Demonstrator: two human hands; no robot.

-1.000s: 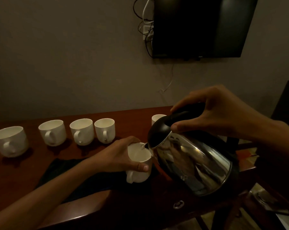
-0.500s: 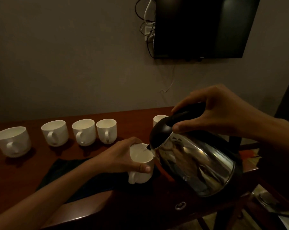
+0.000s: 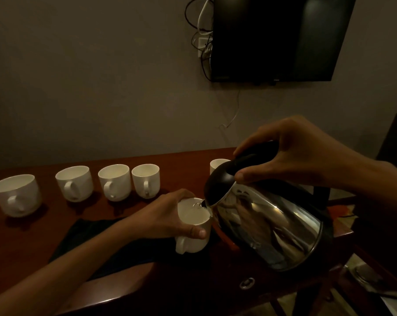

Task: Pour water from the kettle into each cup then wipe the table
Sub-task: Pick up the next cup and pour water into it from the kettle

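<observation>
Right hand tips kettle into cup held by left hand.
Right hand clamped on the kettle's black handle, thumb by the lid; left hand wrapped round the white cup, thumb across its front, handle pointing down toward the camera. Spout sits at the cup's rim, thin water stream running in. Cup is over a dark cloth near the front edge; can't tell if it rests on it. Steel kettle body mirrors the room. Tabletop is dark reddish wood, ring pull on its front. Cup row of four white ones stands behind at left, handles forward; far cup peeks behind the kettle. Dim room, plain grey wall, black TV mounted above, cables hanging at its left. Small mark on the TV's lower edge, unreadable.
</observation>
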